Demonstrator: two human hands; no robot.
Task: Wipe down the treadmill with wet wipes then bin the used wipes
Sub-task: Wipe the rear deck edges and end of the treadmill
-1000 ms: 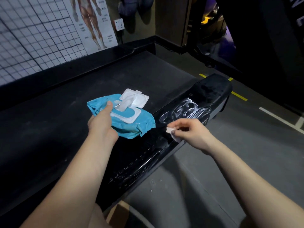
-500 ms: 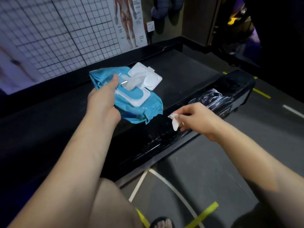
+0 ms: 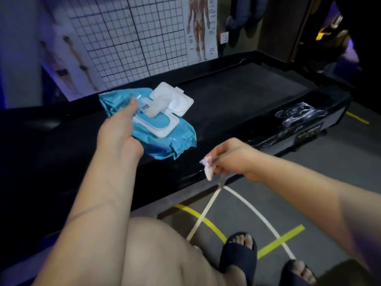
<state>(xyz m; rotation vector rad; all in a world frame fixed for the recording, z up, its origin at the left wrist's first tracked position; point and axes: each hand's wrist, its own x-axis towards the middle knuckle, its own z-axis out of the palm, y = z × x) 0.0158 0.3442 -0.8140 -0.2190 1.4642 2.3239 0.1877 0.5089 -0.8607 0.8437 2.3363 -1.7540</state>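
The left hand (image 3: 119,131) grips the soft, crinkly wipes pack (image 3: 165,141) by its near end over the treadmill (image 3: 237,96), while at its 4 o'clock the right hand (image 3: 233,157) pinches the used wipe (image 3: 208,172), which looks limp, light and best held bunched.

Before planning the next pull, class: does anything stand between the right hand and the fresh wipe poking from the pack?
Nothing visible does: the lid is flipped open and the fresh wipe stands free. The right hand, though, pinches a used wipe.

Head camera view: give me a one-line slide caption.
Left hand holds the open blue wipes pack over the treadmill; right hand pinches a crumpled wipe.
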